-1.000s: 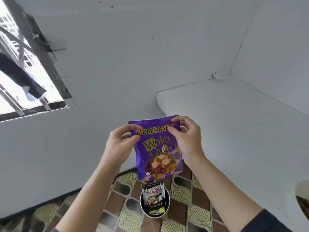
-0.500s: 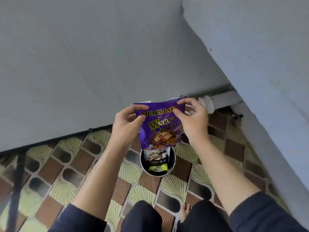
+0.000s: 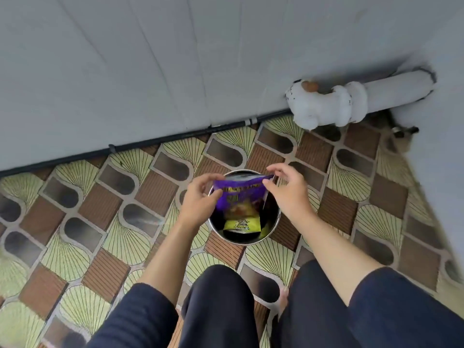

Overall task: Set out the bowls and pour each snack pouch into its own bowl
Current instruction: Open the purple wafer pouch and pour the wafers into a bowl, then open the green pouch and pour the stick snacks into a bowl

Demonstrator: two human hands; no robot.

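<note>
Both hands are working at the mouth of a steel bowl that is sitting on the patterned floor covering just ahead of the person's knees. The left hand is pinching the upper left corner of a purple wafer pouch between thumb and curled fingers. The right hand is nipping the upper right corner between thumb and forefinger, with its other fingers fanning loosely above. The hands are sitting a pouch-width apart, each gripping its own corner. The pouch is hanging upright between them, its lower half dipping inside the bowl and its top edge riding level with the rim. Under it, another pouch with a yellow-green band is lying in the bowl. No loose snack is showing anywhere, and the purple pouch's top is looking flat and closed, so pouring is probably not yet happening. Judging by this, the task is sitting at its early stage, with the pouches being handled in and out of the single bowl in sight. Whether the pouch is going down or coming up, I cannot tell. Next, the pouches are likely needing to come clear of the bowl, any further bowls are needing setting out, and the purple pouch is needing opening along its top, with both corners held firmly so it is not slipping.
</note>
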